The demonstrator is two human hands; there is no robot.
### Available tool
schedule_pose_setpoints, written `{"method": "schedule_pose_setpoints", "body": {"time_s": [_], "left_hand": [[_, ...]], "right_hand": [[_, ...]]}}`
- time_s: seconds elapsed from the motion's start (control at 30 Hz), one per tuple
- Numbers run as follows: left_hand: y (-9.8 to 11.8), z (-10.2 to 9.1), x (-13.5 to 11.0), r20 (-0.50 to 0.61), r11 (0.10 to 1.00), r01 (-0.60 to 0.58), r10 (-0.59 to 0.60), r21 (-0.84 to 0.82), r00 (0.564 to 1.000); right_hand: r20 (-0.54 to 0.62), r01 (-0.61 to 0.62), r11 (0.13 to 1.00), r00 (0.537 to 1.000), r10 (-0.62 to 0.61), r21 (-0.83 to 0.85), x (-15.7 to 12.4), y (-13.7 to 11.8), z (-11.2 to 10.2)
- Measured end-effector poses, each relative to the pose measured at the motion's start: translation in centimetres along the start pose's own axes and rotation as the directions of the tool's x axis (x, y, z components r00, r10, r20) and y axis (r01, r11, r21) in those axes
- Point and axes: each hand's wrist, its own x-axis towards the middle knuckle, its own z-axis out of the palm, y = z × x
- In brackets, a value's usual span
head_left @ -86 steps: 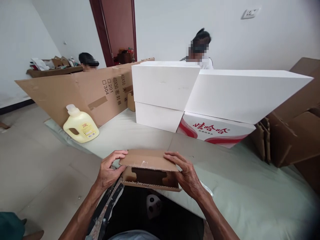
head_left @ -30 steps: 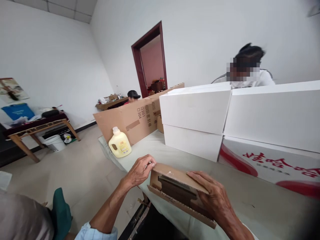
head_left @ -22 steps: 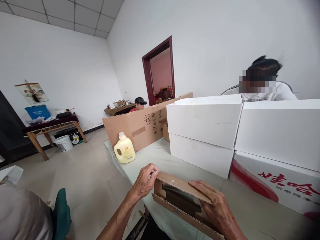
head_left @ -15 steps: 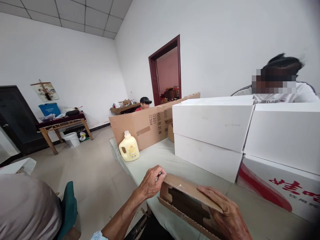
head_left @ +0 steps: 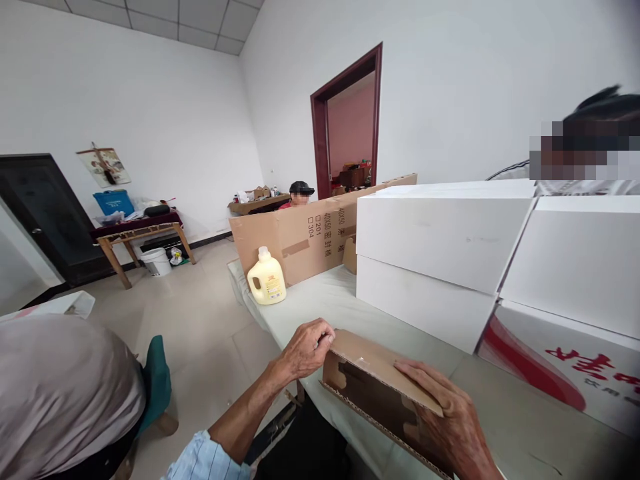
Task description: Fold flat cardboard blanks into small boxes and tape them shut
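The large brown carton (head_left: pixel 260 243) standing along the table's far side carries sideways black print: 40X50 密封桶, a second 40X50 line, and two tick boxes marked 201 and 304. On the white carton with a red swoosh (head_left: pixel 543 373), big red brush-style Chinese characters run off the right edge, with smaller grey ones, 饮用, beneath. The yellow bottle (head_left: pixel 274 283) has a label too small to read. Plain white boxes (head_left: pixel 440 233) are stacked beside and on the swoosh carton. At the near edge of the table (head_left: pixel 320 300), draped in pale green cloth, is the small cardboard box (head_left: pixel 375 357), its open side toward the wearer — the left hand (head_left: pixel 307 350) pinches its far-left corner, while the right hand (head_left: pixel 447 407) clasps the other end, fingers flat on top. Around lie a tiled floor (head_left: pixel 210 307), white walls (head_left: pixel 190 113) and a dark-red door frame (head_left: pixel 319 140) — plus, at left, a wooden table (head_left: pixel 140 231) bearing a blue container (head_left: pixel 113 202). Two other people sit beyond the cartons, one in a dark cap (head_left: pixel 301 189).
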Motion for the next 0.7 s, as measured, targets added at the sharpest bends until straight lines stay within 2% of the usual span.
{"method": "schedule_pose_setpoints", "body": {"time_s": [0.2, 0.43, 0.7], "left_hand": [[-0.2, -0.1, -0.8, 0.014, 1.0, 0.001, -0.001, 0.018, 1.0], [-0.3, 0.4, -0.9, 0.002, 0.999, -0.004, 0.004, 0.034, 1.0], [-0.2, -0.3, -0.3, 0.018, 0.999, -0.006, 0.006, 0.044, 1.0]], "right_hand": [[0.013, 0.037, 0.999, 0.999, -0.037, 0.011, -0.8, 0.1, 0.6], [-0.09, 0.077, 0.995, 0.993, -0.082, -0.057, -2.2, 0.9, 1.8], [-0.051, 0.181, 0.98, 0.981, -0.185, -0.084, -1.1, -0.8, 0.9]]}}
